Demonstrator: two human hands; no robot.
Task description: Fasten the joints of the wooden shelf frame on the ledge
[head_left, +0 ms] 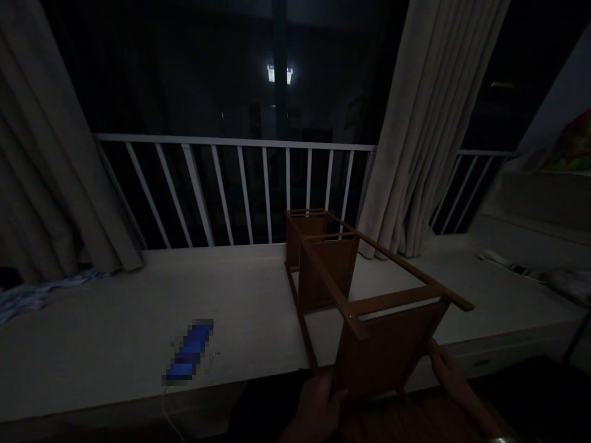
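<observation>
A brown wooden shelf rack (329,274) with several flat panels between its posts lies on its side, its far end on the pale window ledge near the railing. My left hand (316,406) grips the near left edge of the rack, fingers curled round it. On the other side, my right hand (446,366) holds the near panel (388,347) by its right edge, with the fingertips partly hidden behind the wood. The scene is dim, so fine detail of the fingers is hard to make out.
On the ledge (240,307) at left lies a blurred-out blue device (189,354) with a white cable (166,406). A white railing (240,143) and dark window stand behind. Curtains (410,123) hang at both sides. Patterned cloth (46,292) lies at far left.
</observation>
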